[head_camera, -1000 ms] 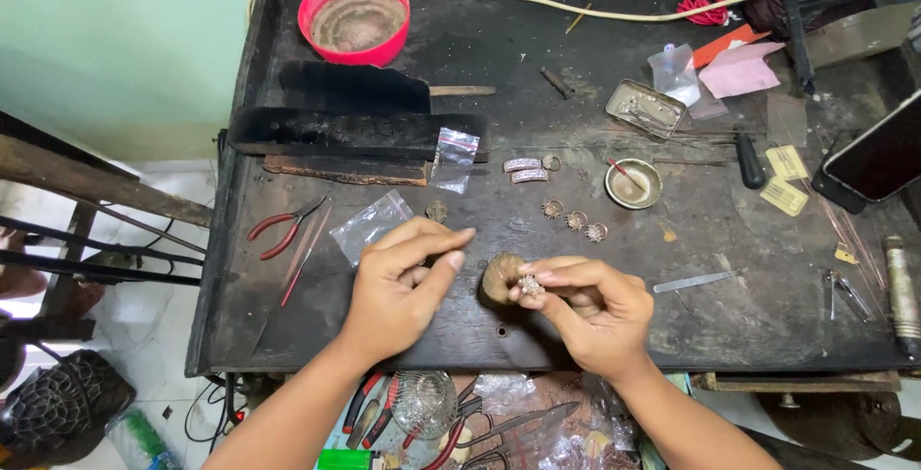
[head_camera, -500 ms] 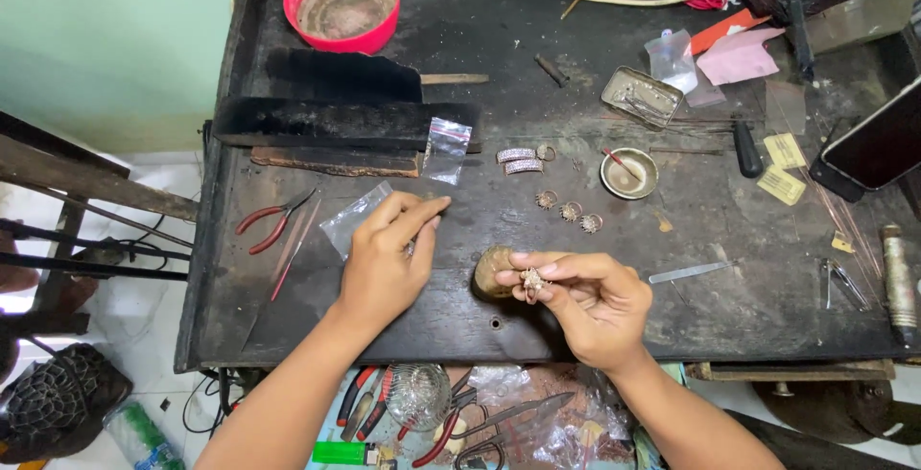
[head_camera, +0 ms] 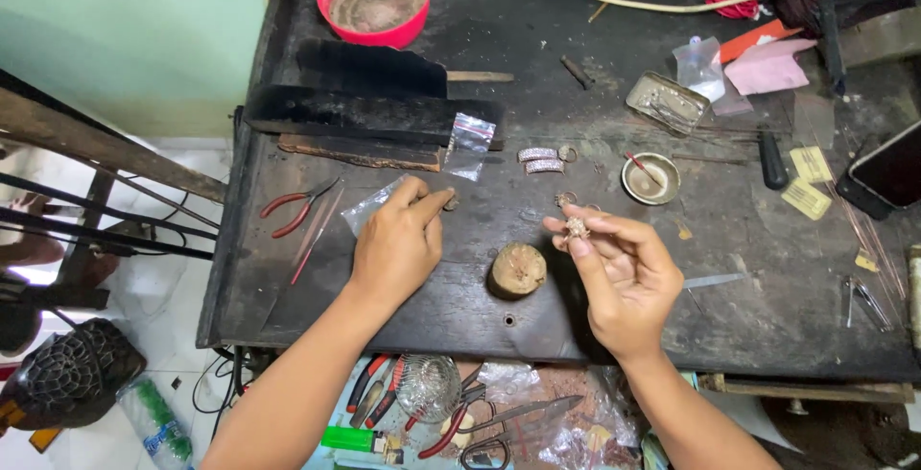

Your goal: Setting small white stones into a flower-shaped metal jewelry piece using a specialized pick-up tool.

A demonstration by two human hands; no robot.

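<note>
at a dark workbench, the right hand lifts a small ring, pinched between thumb and fingertips just above the bench. the left hand rests fingers curled on a clear bag, pinching something too small to tell. a wooden block sits between them; red pliers lie left.

Two bare forearms, no sleeves in view. Left hand and right hand bare: no gloves, rings, watch or wristbands seen.
</note>
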